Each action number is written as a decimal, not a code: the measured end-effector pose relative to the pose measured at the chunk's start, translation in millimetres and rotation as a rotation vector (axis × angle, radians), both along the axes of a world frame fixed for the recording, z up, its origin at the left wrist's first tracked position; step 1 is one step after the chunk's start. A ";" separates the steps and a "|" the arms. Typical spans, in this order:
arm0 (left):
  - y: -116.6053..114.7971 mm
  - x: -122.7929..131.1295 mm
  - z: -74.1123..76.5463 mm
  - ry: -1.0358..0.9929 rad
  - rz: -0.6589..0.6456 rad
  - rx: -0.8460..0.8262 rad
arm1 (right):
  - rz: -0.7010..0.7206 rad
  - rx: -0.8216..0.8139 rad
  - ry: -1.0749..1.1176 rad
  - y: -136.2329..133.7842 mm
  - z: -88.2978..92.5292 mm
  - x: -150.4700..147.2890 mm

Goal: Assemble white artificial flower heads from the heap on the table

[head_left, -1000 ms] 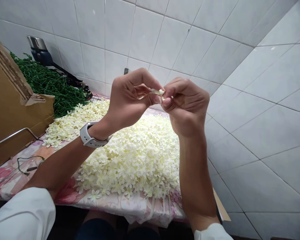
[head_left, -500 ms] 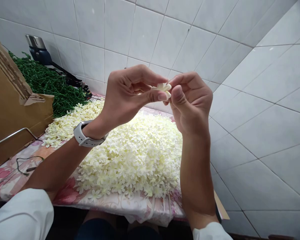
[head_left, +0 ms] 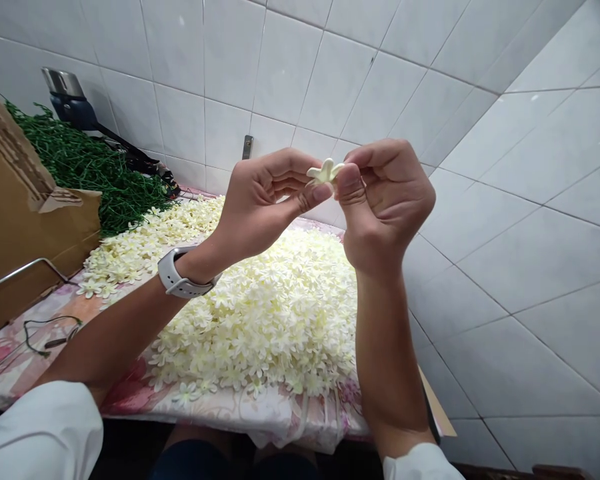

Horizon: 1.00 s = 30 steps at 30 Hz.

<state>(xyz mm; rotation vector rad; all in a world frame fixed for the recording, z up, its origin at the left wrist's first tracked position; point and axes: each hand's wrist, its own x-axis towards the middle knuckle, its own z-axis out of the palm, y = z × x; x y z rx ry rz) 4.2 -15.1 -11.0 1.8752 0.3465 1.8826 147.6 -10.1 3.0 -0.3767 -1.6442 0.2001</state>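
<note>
A small cream-white flower [head_left: 325, 171] is held up between both hands, above a wide heap of similar white flowers [head_left: 270, 313]. My left hand [head_left: 270, 200], with a watch on its wrist, pinches the flower from the left between thumb and fingers. From the right, my right hand [head_left: 383, 200] grips the flower's edge between thumb and forefinger. The fingertips of the two hands are close together, and part of the flower is hidden behind my right thumb.
The heap lies on a floral cloth [head_left: 220, 407]. At the left are a cardboard box [head_left: 40, 247], green stems [head_left: 80, 160], a dark blue flask [head_left: 73, 107] and a bent metal rod. Tiled walls [head_left: 480, 233] stand behind and right.
The flower has turned so its petals point upward. My right thumb now presses on its edge, and my left hand has shifted slightly right and down.
</note>
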 end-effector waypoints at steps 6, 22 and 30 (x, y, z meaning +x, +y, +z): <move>-1.6 -3.0 2.1 -0.026 0.063 -0.002 | 0.155 0.019 0.013 4.2 -2.3 -2.3; -6.2 -13.6 12.2 0.046 0.103 -0.096 | 0.391 -0.320 -0.098 12.5 -0.9 5.4; -7.6 -15.6 15.0 0.191 0.093 -0.180 | 0.220 -0.075 -0.077 17.0 2.7 12.9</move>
